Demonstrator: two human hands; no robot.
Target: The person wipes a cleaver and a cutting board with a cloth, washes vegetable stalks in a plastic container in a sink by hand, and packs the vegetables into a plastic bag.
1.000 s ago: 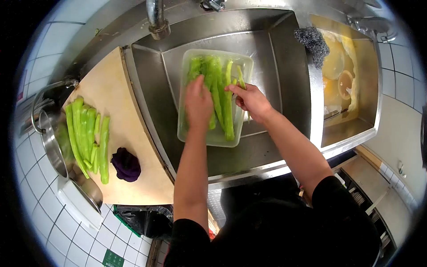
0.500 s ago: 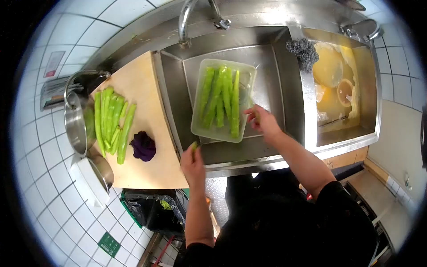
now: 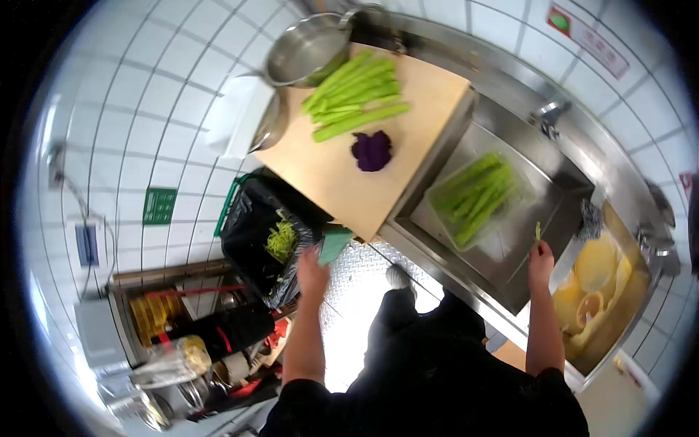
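Note:
My left hand (image 3: 313, 274) is beside the bin (image 3: 246, 211) lined with a black bag, at its right edge. Motion smears its fingers, and I cannot make out anything in them. Pale green trimmings (image 3: 281, 242) lie inside the bin. Over the right part of the sink, my right hand (image 3: 540, 264) is closed on a thin green stalk piece (image 3: 538, 231) pointing up. A clear plastic tub (image 3: 526, 186) in the sink holds several long green stalks (image 3: 480, 195).
More green stalks (image 3: 357, 91) and a crumpled dark purple cloth (image 3: 372, 151) lie on the wooden board (image 3: 349, 193). A steel pot (image 3: 306, 51) and a white container (image 3: 237, 116) stand beyond it. Yellowish items soak in the right basin (image 3: 619, 306).
The view has swung left toward the bin. My left hand has gone from the sink's front edge to the bin; the green bit seen in it earlier no longer shows. My right hand has left the tub.

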